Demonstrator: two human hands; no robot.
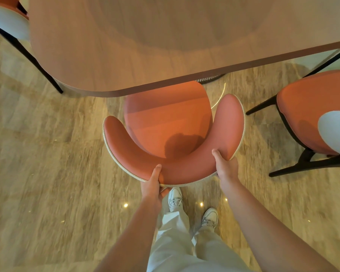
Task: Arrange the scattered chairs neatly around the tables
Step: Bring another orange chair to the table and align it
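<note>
An orange chair (171, 122) with a curved backrest stands right in front of me, the front of its seat tucked under the edge of the wooden table (145, 46). My left hand (152, 183) grips the lower left of the backrest, thumb on top and fingers underneath. Over on the backrest's right side, my right hand (225, 163) holds the rim the same way, thumb pressing the orange padding.
A second orange chair (306, 107) with black legs and a pale backrest stands at the right, beside the table. A third chair (8, 20) is at the top left corner. My feet in white shoes (175, 199) stand on the stone-patterned floor behind the chair.
</note>
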